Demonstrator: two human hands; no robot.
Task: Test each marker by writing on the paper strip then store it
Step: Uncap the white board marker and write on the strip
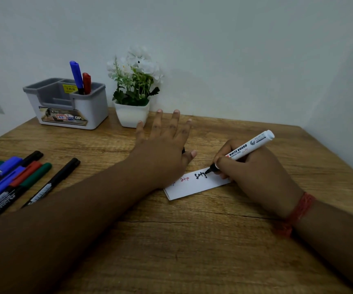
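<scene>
My right hand [254, 177] grips a white whiteboard marker [245, 150], its black tip touching the white paper strip [194, 186]. The strip carries red writing on its left part and fresh black writing beside the tip. My left hand [162, 151] lies flat, fingers spread, over the strip's left end; a small dark object shows under its thumb, likely the cap. A grey-and-white organiser [69, 105] at the back left holds a blue marker [76, 76] and a red marker [86, 82] upright. Several capped markers [16, 179] lie at the table's left edge.
A white pot with white artificial flowers [134, 88] stands against the wall beside the organiser, just beyond my left fingertips. The wooden table [192, 240] meets walls at the back and right. A red thread band circles my right wrist.
</scene>
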